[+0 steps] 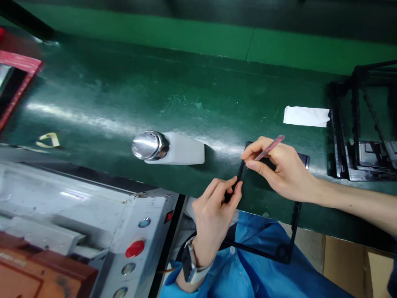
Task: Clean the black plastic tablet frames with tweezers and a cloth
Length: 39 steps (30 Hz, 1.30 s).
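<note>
My left hand (217, 203), with a watch on its wrist, pinches the left bar of a thin black rectangular frame (294, 225) between thumb and fingers. The frame rests partly over the bench's near edge, and its lower end overhangs in front of the blue clothing. My right hand (283, 171) is closed round a slim pinkish stick-like tool (270, 147), whose lower tip is hidden by the fingers. That hand is at the frame's upper left corner and covers part of its far end. Left of both hands, a white bottle (187, 149) with a shiny metal top lies along the view.
Several black frames (341, 136) are stacked at the right of the green bench (155, 95). A white paper strip (306, 116) lies beside them. A yellowish tape piece (49, 140) is at the left. A grey machine with a red button (135, 249) stands at lower left.
</note>
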Each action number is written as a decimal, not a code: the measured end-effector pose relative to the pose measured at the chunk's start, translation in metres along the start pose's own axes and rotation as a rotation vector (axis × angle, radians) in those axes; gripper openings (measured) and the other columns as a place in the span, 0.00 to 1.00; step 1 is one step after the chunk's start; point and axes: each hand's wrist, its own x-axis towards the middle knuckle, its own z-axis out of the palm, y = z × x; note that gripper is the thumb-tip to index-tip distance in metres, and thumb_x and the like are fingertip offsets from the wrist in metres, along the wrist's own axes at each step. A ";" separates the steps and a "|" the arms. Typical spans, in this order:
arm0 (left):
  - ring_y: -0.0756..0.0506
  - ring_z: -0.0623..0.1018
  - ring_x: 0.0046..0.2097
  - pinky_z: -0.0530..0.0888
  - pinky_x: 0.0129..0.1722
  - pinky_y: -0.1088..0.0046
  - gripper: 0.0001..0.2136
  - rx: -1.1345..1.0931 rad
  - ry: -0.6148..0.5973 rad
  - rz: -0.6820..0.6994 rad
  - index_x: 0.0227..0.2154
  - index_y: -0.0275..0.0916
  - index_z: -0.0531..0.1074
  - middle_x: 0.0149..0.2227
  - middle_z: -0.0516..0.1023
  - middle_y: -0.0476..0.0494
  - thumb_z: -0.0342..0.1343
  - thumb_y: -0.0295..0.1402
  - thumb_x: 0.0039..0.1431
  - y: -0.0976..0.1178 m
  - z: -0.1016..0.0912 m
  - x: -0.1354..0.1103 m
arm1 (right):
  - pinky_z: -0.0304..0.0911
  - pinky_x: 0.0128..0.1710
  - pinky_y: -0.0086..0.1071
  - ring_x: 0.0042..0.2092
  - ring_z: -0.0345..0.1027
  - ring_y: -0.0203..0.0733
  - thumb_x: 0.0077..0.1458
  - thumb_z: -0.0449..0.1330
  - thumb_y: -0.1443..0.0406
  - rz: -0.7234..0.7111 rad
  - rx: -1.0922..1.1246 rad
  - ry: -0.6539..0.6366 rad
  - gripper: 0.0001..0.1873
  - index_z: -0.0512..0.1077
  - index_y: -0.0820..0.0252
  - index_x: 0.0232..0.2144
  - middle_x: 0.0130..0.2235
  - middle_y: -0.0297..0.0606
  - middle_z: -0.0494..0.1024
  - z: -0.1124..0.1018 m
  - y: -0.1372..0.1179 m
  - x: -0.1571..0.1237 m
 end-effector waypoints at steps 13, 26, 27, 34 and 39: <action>0.50 0.76 0.30 0.71 0.32 0.72 0.03 0.236 -0.080 0.139 0.40 0.38 0.79 0.36 0.82 0.48 0.61 0.26 0.71 0.002 -0.012 0.015 | 0.69 0.39 0.36 0.44 0.66 0.47 0.68 0.54 0.80 -0.308 -0.588 -0.197 0.13 0.76 0.65 0.38 0.46 0.49 0.76 -0.003 0.027 -0.001; 0.47 0.70 0.30 0.66 0.31 0.68 0.10 0.468 -0.005 0.234 0.31 0.40 0.70 0.28 0.69 0.50 0.55 0.21 0.68 0.009 -0.003 0.021 | 0.63 0.34 0.35 0.40 0.64 0.46 0.69 0.56 0.78 -0.328 -0.615 -0.144 0.12 0.76 0.66 0.36 0.43 0.50 0.76 0.000 0.025 -0.002; 0.48 0.70 0.30 0.67 0.31 0.69 0.09 0.418 -0.019 0.185 0.31 0.40 0.69 0.29 0.68 0.51 0.55 0.21 0.67 0.006 -0.005 0.019 | 0.63 0.34 0.35 0.41 0.64 0.46 0.69 0.56 0.78 -0.325 -0.617 -0.147 0.12 0.76 0.65 0.36 0.43 0.50 0.76 0.000 0.025 -0.002; 0.51 0.74 0.32 0.71 0.32 0.77 0.08 -0.033 -0.158 -0.052 0.38 0.42 0.67 0.36 0.74 0.51 0.53 0.21 0.66 -0.009 -0.017 0.015 | 0.62 0.34 0.36 0.40 0.63 0.46 0.68 0.55 0.79 -0.322 -0.627 -0.155 0.13 0.77 0.66 0.38 0.43 0.49 0.76 -0.001 0.024 -0.002; 0.51 0.78 0.34 0.74 0.34 0.77 0.06 -0.228 -0.260 -0.135 0.41 0.44 0.64 0.39 0.77 0.49 0.49 0.25 0.71 -0.009 -0.017 0.017 | 0.62 0.36 0.37 0.42 0.64 0.48 0.69 0.55 0.78 -0.315 -0.650 -0.168 0.12 0.76 0.64 0.38 0.44 0.50 0.76 0.000 0.025 -0.003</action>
